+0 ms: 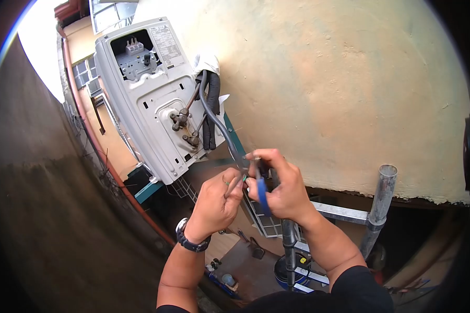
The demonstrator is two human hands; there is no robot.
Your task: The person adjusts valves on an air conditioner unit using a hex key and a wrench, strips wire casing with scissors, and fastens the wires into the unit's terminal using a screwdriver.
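A grey electrical cable (222, 128) runs down from the wall beside the outdoor air-conditioner unit (154, 96). Its lower end reaches my hands, where a bit of green wire (244, 178) shows. My left hand (218, 198), with a watch on the wrist, is closed around the cable end. In my right hand (283, 185) are blue-handled pliers (262, 195), their jaws close to the wires and partly hidden by my fingers. The unit's side cover is off, exposing a terminal block (134, 48). Brass valves (181, 119) and black insulated pipes (211, 112) are nearby.
The plastered wall (350, 94) fills the right side. A metal pole (382, 198) with a crossbar stands at lower right, and ladder rungs (310, 275) descend below me. Far down are a blue-rimmed bucket (283, 271) and several small items. A dark wall (36, 182) borders the left.
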